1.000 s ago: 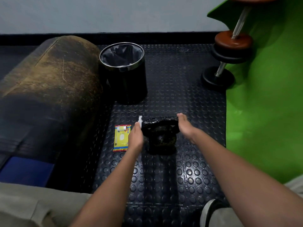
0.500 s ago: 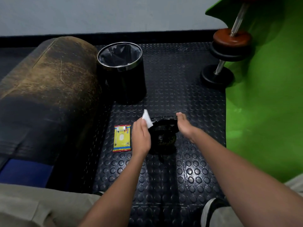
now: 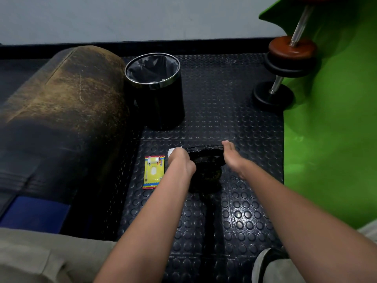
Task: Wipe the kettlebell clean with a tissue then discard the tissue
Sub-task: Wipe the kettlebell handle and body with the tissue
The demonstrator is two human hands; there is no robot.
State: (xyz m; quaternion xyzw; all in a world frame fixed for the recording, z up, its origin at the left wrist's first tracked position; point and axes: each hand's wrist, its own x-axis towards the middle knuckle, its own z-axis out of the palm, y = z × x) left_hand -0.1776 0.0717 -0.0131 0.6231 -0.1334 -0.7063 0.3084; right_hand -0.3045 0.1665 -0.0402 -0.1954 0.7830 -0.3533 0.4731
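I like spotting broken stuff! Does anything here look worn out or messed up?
Yes: the big dark padded roll left of the black bin is badly scuffed, its surface rubbed tan and scratched on top.
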